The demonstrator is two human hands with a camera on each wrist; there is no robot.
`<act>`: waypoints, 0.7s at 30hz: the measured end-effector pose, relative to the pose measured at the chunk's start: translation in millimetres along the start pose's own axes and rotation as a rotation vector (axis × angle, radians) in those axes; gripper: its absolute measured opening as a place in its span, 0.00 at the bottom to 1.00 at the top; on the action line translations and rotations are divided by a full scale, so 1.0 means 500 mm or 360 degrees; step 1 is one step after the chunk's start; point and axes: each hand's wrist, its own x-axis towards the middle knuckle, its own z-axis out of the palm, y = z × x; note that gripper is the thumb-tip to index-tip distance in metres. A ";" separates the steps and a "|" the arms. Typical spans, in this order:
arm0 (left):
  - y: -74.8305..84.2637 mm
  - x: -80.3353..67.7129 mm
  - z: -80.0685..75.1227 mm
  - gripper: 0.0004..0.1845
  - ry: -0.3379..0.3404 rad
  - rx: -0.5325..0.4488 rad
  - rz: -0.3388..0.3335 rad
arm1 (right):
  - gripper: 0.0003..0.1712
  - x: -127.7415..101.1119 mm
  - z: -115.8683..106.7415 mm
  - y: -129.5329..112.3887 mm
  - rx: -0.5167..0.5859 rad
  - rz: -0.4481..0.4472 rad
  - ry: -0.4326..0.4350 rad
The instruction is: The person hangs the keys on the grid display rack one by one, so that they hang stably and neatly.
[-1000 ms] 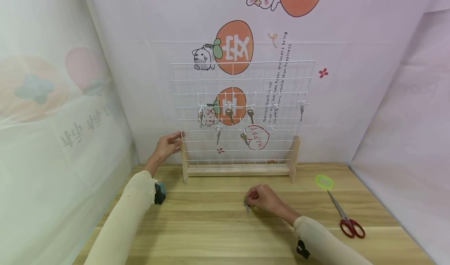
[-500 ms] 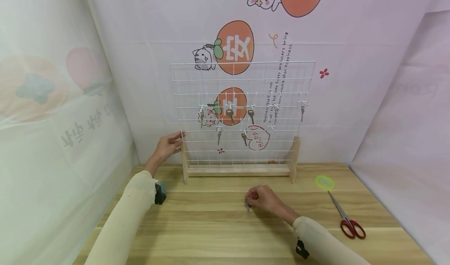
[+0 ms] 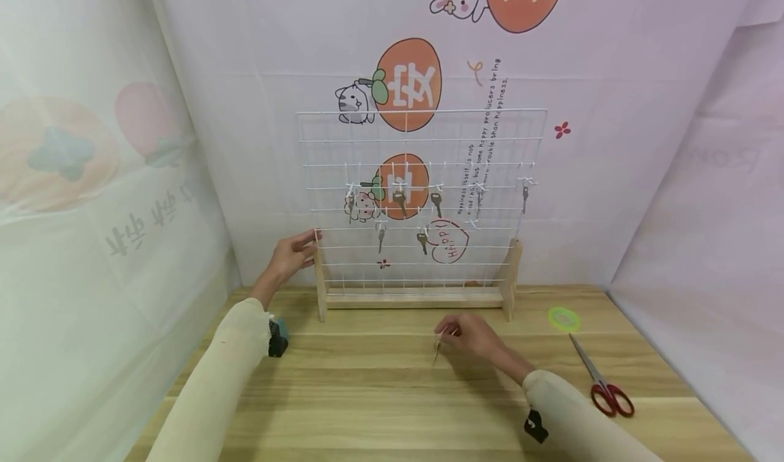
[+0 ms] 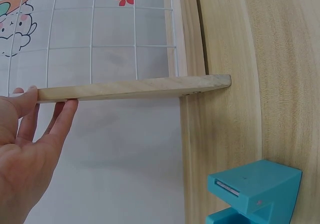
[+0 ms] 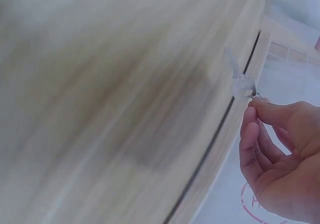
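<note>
My left hand [image 3: 292, 256] holds the upper end of the wooden side post [image 4: 130, 88] of a white wire grid rack, thumb on one face and fingertips on the other. My right hand [image 3: 474, 336] is above the table in front of the rack. Between thumb and fingertips it pinches a key [image 5: 242, 85] near its head, where a thin ring or wire shows; the blade points away from the hand. Several keys hang from white hooks on the wire grid [image 3: 422, 135] in two rows, one of them a brass-toned key [image 3: 422, 241] in the lower row.
Red-handled scissors [image 3: 603, 387] lie on the wooden table [image 3: 343, 407] at the right, below a yellow-green disc [image 3: 564, 319]. A teal tape-dispenser-like object [image 4: 257, 186] stands near my left wrist. Printed white cloth [image 3: 245, 88] hangs behind and at both sides.
My right hand has lifted slightly and moved right with the key, which now hangs clear of the fingers. The left hand stays on the post. A lower-row hanging key has swung slightly.
</note>
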 end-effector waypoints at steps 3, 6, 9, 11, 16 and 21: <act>0.001 0.000 0.000 0.28 -0.0008 0.0009 0.0005 | 0.04 0.001 -0.019 0.004 -0.0020 -0.0006 0.0029; 0.000 0.001 0.000 0.28 -0.0007 0.0004 0.0012 | 0.04 0.003 -0.040 0.008 -0.0063 -0.0016 0.0063; -0.002 0.002 0.000 0.28 -0.0006 0.0003 0.0011 | 0.04 0.006 -0.064 0.010 -0.0092 -0.0023 0.0085; -0.002 0.002 0.000 0.28 0.0001 0.0005 0.0001 | 0.04 0.009 -0.080 0.009 -0.0119 -0.0035 0.0107; 0.000 0.000 -0.001 0.28 0.0000 0.0016 -0.0011 | 0.04 0.021 -0.119 0.008 -0.0096 -0.0059 0.0152; 0.000 -0.001 -0.002 0.28 -0.0007 0.0014 -0.0014 | 0.05 0.033 -0.158 0.012 -0.0029 -0.0075 0.0186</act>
